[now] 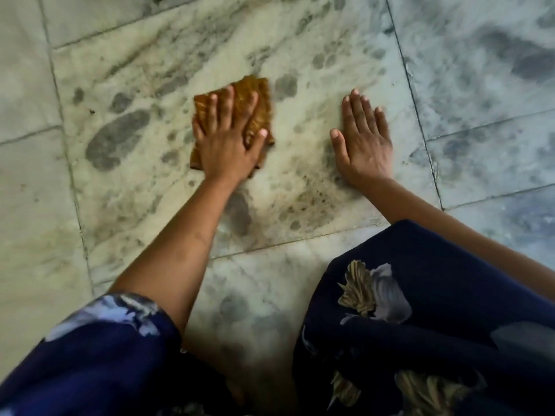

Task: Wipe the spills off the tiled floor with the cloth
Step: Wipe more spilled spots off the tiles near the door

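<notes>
A folded orange-brown cloth lies on a pale, grey-mottled floor tile. My left hand presses flat on top of it, fingers spread, covering most of the cloth. To the right, apart from the cloth, my right hand rests palm down on the same tile and holds nothing. Between and just below the two hands is a brownish speckled spill. Dark wet-looking patches lie left of the cloth.
Grout lines divide the floor into large tiles. My knees in dark blue flowered fabric fill the lower part of the view. The tiles at the right look bluish and streaked.
</notes>
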Tool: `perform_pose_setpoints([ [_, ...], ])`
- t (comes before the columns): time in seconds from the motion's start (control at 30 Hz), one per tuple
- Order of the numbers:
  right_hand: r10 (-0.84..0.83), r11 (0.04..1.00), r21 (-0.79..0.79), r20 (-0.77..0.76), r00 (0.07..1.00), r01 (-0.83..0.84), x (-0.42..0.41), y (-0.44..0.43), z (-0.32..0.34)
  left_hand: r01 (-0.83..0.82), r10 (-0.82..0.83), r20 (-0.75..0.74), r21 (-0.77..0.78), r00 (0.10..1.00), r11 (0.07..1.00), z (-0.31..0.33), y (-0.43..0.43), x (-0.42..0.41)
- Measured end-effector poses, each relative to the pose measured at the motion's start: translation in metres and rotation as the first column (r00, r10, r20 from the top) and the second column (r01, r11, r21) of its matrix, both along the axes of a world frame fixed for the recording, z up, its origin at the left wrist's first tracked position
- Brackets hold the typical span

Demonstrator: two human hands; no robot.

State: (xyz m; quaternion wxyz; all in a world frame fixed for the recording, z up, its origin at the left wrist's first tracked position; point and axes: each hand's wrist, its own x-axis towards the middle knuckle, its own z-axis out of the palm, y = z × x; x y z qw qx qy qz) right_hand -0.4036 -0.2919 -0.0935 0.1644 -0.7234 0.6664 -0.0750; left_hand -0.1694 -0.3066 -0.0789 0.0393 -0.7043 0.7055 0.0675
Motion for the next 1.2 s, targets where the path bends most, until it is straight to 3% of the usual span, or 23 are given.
perform_pose_setpoints([
  [0.17, 0.003, 1.0, -0.001, 0.001, 1.0, -0.003, 0.003, 0.002, 0.0, -0.124, 0.123, -0.032, -0.05, 0.992, 0.991, -0.003, 0.077, -0.018],
  [0.3, -0.003, 1.0, -0.001, -0.007, 1.0, 0.003, 0.003, 0.004, 0.001, 0.055, -0.056, -0.099, -0.016, 0.994, 0.998, -0.004, 0.148, -0.072],
  [0.47, -0.002, 1.0, -0.001, -0.024, 1.0, 0.002, 0.005, 0.004, 0.001, 0.278, -0.274, -0.098, 0.024, 0.957, 0.96, -0.002, 0.1, -0.028],
  [0.63, 0.026, 0.999, 0.03, -0.011, 1.0, -0.025, 0.016, 0.007, 0.005, 0.058, -0.058, 0.003, 0.02, 0.998, 0.998, 0.001, 0.062, 0.04],
  [0.77, 0.161, 0.987, -0.003, 0.019, 0.987, -0.161, 0.051, 0.012, 0.014, -0.144, 0.144, -0.03, 0.013, 0.989, 0.99, 0.002, 0.079, 0.024],
  [0.9, 0.237, 0.971, -0.001, -0.007, 0.971, -0.237, 0.062, -0.003, 0.016, 0.038, -0.039, -0.117, -0.008, 0.992, 0.999, -0.001, 0.159, -0.028],
  [1.03, 0.278, 0.96, 0.027, -0.038, 0.96, -0.277, 0.069, -0.002, 0.005, 0.139, -0.14, -0.132, -0.021, 0.981, 0.99, -0.005, 0.156, 0.008],
  [1.2, 0.273, 0.962, 0.023, -0.048, 0.961, -0.273, 0.071, 0.002, 0.0, -0.226, 0.224, -0.049, -0.038, 0.973, 0.973, -0.004, 0.107, 0.1],
])
